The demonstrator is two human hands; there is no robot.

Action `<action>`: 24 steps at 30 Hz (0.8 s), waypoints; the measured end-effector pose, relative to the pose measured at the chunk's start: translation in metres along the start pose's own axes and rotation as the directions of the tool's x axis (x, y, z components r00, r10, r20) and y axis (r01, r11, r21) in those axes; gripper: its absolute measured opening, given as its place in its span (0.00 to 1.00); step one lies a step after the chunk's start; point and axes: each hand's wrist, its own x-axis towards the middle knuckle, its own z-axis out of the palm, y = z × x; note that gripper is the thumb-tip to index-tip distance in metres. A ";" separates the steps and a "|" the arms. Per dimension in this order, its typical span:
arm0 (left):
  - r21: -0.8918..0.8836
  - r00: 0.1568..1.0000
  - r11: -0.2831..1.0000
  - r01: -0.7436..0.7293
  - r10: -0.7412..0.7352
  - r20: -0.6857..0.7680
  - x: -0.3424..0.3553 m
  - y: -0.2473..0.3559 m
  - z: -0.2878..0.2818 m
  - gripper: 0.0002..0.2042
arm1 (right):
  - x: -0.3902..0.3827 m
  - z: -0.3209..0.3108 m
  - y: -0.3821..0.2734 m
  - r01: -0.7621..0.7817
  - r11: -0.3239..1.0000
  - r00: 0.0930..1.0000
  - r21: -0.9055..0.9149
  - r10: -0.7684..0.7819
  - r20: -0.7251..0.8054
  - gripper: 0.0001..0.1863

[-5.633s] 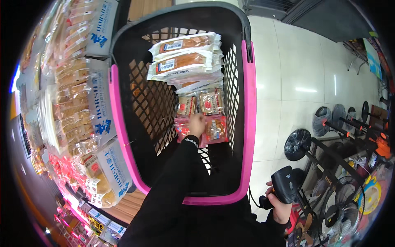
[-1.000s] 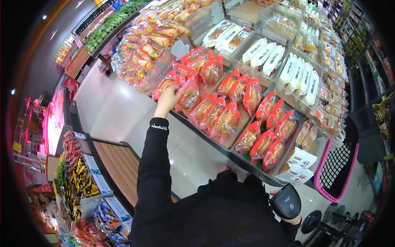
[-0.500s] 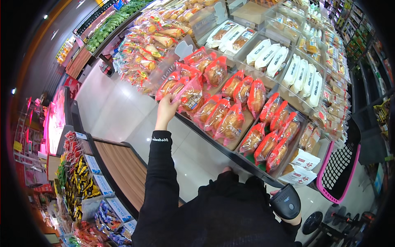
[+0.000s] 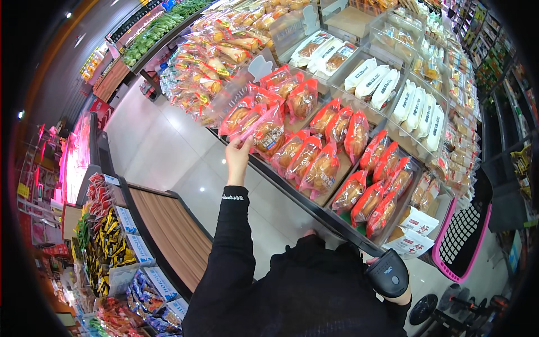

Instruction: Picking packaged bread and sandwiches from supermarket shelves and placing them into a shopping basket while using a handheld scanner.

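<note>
The left hand [image 4: 238, 159], at the bread table [image 4: 292, 191]'s front edge, pinches the near left edge of a red bread bag [image 4: 269, 136], whose body lies just beyond and right of the fingertips, while the right hand [image 4: 402, 297], nearside of that table, clasps a black scanner [image 4: 388, 274].

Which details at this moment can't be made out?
All in the head view, now:
- Right hand: most of its grip is hidden behind the black scanner.
- Red bread pack pinched by the left hand: its underside faces away.
- Pink-rimmed basket: its inside is dark, partly blocked by the bread display.
- Far right shelves: goods too small.
</note>
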 end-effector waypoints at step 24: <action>-0.163 0.960 0.948 -0.274 0.281 0.019 0.046 0.085 -0.011 0.05 | 0.010 -0.007 -0.012 0.035 0.995 0.998 -0.098 -0.030 0.047 0.21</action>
